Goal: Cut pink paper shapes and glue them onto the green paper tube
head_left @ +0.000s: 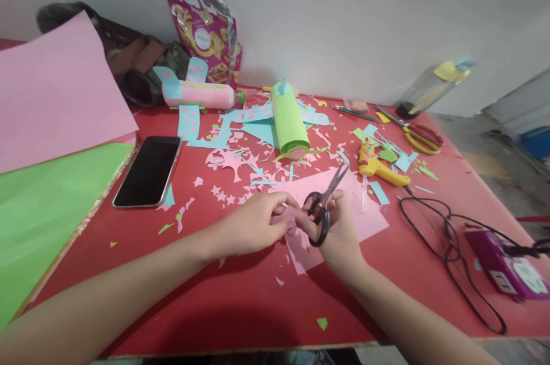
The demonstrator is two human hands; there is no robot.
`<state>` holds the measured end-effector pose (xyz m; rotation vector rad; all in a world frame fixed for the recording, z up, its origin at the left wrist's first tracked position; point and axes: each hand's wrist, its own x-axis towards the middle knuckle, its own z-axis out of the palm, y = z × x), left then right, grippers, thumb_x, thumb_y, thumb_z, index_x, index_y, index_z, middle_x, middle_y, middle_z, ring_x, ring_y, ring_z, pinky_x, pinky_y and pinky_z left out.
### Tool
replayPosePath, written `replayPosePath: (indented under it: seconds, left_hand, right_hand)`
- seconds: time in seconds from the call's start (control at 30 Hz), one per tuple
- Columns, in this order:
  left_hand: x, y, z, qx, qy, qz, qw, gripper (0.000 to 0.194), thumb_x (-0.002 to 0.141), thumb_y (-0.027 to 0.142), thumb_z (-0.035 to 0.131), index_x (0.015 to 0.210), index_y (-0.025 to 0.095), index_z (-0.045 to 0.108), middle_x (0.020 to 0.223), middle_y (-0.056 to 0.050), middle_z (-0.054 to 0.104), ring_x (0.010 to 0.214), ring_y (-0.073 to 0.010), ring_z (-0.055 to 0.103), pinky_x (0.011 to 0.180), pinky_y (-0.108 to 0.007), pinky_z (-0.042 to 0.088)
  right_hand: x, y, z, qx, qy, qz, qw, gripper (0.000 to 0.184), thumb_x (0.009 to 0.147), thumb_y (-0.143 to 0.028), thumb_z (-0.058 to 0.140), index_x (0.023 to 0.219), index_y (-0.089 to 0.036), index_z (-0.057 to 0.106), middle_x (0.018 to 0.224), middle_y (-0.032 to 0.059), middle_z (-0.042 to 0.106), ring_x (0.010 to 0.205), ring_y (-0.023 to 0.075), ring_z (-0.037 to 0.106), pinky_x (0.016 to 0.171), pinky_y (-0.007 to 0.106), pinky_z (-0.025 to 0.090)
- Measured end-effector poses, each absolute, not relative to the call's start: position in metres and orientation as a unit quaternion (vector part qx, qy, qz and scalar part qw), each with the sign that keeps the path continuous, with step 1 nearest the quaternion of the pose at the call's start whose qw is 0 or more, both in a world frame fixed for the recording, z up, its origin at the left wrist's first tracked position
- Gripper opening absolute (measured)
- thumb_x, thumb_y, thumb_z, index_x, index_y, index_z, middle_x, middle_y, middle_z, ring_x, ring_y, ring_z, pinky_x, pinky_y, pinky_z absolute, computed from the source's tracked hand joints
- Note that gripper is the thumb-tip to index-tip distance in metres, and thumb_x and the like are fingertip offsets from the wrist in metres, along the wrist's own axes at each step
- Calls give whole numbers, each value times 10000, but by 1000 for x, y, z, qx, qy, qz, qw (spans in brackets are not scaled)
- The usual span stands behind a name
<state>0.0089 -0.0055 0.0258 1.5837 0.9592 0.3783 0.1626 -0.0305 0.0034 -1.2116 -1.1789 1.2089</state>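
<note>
My right hand (342,240) grips a pair of scissors (327,195) by the black handles, their narrow blades slightly apart and pointing up, away from me. My left hand (253,222) is closed, thumb and index finger pinching a small pink paper piece (292,214) beside the scissors; the right fingertips meet it too. Its exact shape is hard to make out. Under both hands lies a pink paper sheet (370,217). Just beyond are small pink star cutouts (231,199) and pink scraps (235,162). Behind them sits a green paper-covered cylinder (289,118) with blue wing-like pieces.
A phone (149,171) and large pink (60,90) and green sheets (55,222) lie left. Further back are a pink-wrapped bottle (206,95) and a snack bag (201,32). On the right are a yellow glue gun (382,170), its cord, red-and-yellow-handled scissors (423,137) and a purple box (507,267).
</note>
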Motion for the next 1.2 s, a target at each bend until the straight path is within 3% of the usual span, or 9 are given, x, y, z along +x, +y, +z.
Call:
replayPosePath:
  seconds: [0.17, 0.3, 0.8, 0.93, 1.07, 1.2]
  left_hand:
    - [9, -6, 27, 698, 428, 164, 550, 188, 786, 235, 424, 946, 192, 512, 823, -34, 652, 679, -137, 605, 624, -254, 458]
    - [10, -6, 29, 672, 420, 168, 587, 151, 812, 268, 405, 905, 187, 493, 717, -16, 635, 649, -129, 616, 597, -233, 460]
    - [11, -6, 30, 628, 419, 177, 631, 117, 798, 284, 431, 848, 186, 472, 682, -14, 613, 612, -135, 603, 600, -249, 460]
    - [8, -3, 28, 659, 425, 163, 598, 134, 805, 280, 401, 860, 192, 485, 664, -2, 608, 606, -125, 573, 569, -230, 420]
    - [5, 0, 27, 716, 450, 153, 511, 161, 788, 262, 394, 689, 173, 486, 568, 29, 517, 509, -92, 458, 496, -206, 336]
    - [5, 0, 29, 726, 438, 153, 507, 154, 761, 229, 411, 633, 169, 472, 526, 53, 429, 457, -70, 372, 439, -190, 264]
  right_hand:
    - [162, -31, 4, -489, -492, 507, 511, 377, 616, -92, 648, 729, -239, 320, 691, -67, 490, 531, 68, 473, 449, 184, 403]
    - [162, -31, 5, -482, -486, 521, 510, 374, 627, -104, 652, 732, -240, 320, 686, -72, 490, 506, 63, 477, 422, 176, 401]
    - [163, -30, 5, -486, -477, 517, 518, 334, 633, -92, 634, 754, -229, 353, 683, -82, 518, 542, 54, 507, 484, 175, 424]
    - [163, -28, 6, -493, -485, 504, 518, 345, 620, -83, 625, 743, -230, 338, 674, -82, 523, 512, 54, 492, 460, 178, 415]
    - [163, -28, 5, -497, -478, 510, 514, 352, 625, -91, 620, 743, -235, 321, 675, -82, 517, 488, 56, 485, 444, 188, 415]
    - [163, -28, 3, -495, -478, 513, 513, 363, 626, -100, 624, 743, -237, 309, 678, -79, 506, 493, 62, 486, 441, 194, 414]
